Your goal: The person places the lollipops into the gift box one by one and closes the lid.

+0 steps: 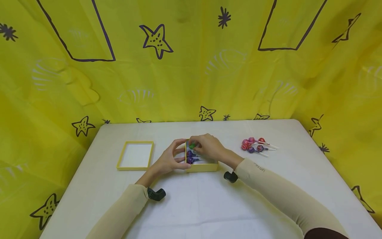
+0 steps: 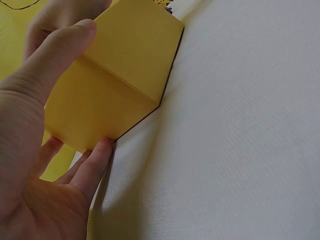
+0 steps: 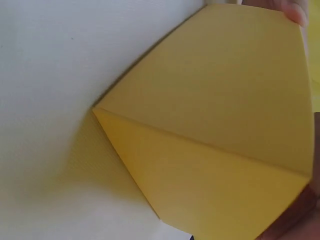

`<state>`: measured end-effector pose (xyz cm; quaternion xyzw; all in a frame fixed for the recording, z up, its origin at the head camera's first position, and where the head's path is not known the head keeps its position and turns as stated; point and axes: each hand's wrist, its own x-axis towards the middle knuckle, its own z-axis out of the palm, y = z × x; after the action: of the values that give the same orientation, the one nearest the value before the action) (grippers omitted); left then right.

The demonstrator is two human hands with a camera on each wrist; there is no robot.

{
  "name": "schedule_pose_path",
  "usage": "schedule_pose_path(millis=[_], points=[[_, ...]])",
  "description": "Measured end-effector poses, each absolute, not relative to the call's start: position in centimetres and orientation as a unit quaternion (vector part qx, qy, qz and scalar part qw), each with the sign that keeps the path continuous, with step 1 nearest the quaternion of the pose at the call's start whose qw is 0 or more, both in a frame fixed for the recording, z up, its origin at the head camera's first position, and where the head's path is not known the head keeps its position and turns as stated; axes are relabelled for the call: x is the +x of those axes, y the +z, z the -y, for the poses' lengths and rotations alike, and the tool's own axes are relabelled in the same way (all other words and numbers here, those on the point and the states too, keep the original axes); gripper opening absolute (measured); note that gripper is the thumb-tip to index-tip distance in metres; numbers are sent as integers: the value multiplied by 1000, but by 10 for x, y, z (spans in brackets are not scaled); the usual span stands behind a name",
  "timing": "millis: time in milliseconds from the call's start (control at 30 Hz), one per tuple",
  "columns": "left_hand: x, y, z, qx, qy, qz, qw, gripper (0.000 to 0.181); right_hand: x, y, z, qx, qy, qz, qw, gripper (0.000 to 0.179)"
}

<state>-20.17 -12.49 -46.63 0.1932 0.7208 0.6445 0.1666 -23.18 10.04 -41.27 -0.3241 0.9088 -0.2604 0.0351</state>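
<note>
An open yellow box point(image 1: 203, 168) stands near the middle of the table. My left hand point(image 1: 167, 161) holds it from the left, thumb at the front corner and fingers spread along the side; in the left wrist view the thumb lies on the yellow box wall point(image 2: 125, 60). Over the box's back left part, my right hand point(image 1: 210, 146) pinches a lollipop with a green wrapper point(image 1: 192, 145); its stick is hidden by the hand. Purple-wrapped lollipops point(image 1: 191, 160) lie inside, sticks pointing right. The right wrist view is mostly filled by the box's outer walls point(image 3: 210, 90).
A shallow white tray or lid with a yellow rim point(image 1: 134, 168) lies left of the box. To the right is a loose group of several lollipops point(image 1: 246, 144), red, pink and purple, with white sticks. A yellow patterned curtain point(image 1: 182, 83) hangs behind the white table point(image 1: 203, 205).
</note>
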Motion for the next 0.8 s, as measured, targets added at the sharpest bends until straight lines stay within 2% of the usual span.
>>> schedule_pose_path(millis=[267,567,800], points=[[-202,-467,125,200,648,-716,165,97,-227,-418,-96,-320,-255,-912,26,22],[-201,-467,125,205,648,-715,164,98,-224,-428,-89,-296,-244,-923,-16,18],[-201,-466,125,206,647,-716,162,97,-224,-427,-86,-298,-232,-926,-17,19]])
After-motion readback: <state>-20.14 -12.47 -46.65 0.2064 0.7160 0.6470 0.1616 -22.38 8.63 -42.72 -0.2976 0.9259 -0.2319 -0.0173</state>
